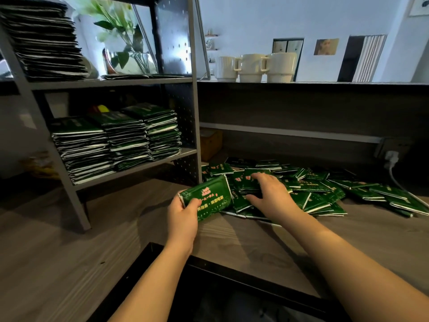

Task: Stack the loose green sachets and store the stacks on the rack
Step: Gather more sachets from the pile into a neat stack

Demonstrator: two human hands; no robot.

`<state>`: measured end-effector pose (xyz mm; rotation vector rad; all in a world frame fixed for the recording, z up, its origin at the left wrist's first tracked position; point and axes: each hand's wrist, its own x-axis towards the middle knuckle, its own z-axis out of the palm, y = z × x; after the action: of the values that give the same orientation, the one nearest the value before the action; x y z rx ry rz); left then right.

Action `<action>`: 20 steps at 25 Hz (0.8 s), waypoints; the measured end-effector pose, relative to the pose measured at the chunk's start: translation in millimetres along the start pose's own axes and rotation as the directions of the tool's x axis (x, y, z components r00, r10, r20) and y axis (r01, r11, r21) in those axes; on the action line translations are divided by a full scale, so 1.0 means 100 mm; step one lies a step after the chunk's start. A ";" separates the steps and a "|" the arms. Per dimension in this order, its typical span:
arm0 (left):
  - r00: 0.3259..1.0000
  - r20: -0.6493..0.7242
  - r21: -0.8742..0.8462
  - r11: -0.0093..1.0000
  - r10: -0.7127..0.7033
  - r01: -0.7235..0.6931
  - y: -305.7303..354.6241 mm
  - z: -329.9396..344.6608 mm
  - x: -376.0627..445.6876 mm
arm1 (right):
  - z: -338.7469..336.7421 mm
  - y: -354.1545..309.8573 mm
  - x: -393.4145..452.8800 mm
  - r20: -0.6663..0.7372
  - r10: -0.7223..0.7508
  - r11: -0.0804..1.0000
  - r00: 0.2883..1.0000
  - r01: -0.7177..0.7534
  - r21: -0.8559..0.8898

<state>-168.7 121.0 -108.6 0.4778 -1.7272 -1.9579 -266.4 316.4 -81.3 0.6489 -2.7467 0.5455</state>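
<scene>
My left hand (183,217) grips a small stack of green sachets (210,197) by its near left end, tilted up just above the wooden counter. My right hand (269,194) reaches into the loose pile of green sachets (325,191) spread over the counter to the right, its fingers curled around a few sachets (249,182) at the pile's left edge. The grey metal rack (139,165) stands at the left. Three sachet stacks (116,140) fill its lower shelf and a tall stack (44,40) sits on its upper shelf.
Three white mugs (253,67) stand on the raised ledge behind the pile. A vase with green leaves (125,43) sits on the rack's upper shelf. A plug and cable (392,163) are at the far right. A dark opening (232,291) cuts into the counter near me.
</scene>
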 end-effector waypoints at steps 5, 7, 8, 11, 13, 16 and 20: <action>0.993 0.114 0.021 1.000 -0.015 0.013 -0.03 0.04 0.03 | 0.16 0.15 0.08 -0.108 -0.008 0.981 0.994 -0.013 -0.195; 0.987 0.158 0.030 0.999 -0.014 0.009 -0.03 0.04 0.04 | 0.16 0.19 0.06 -0.136 -0.072 0.969 0.988 0.037 -0.246; 0.983 0.182 0.032 0.999 -0.005 -0.001 -0.02 0.04 0.03 | 0.16 0.21 0.04 -0.177 -0.090 0.975 0.980 0.050 -0.217; 0.955 0.295 0.050 0.999 0.004 -0.020 -0.01 0.05 0.01 | 0.00 0.20 -0.09 -0.344 0.069 0.970 0.936 0.018 0.244; 0.924 0.381 0.083 0.996 -0.010 -0.024 -0.03 0.04 0.01 | -0.17 0.16 -0.25 -0.331 0.281 0.771 0.901 -0.006 0.637; 0.877 0.479 0.156 0.987 -0.036 -0.044 -0.04 0.07 0.00 | -0.28 0.23 -0.51 -0.164 0.611 0.349 0.775 -0.078 0.934; 0.869 0.491 0.217 0.975 -0.061 -0.054 -0.01 0.10 -0.06 | -0.30 0.30 -0.75 0.234 0.542 -0.337 0.807 -0.046 0.940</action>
<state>-169.5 132.3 -108.1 0.0385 -2.2803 -2.0159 -210.3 381.6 -88.8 -0.1734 -1.3062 2.8467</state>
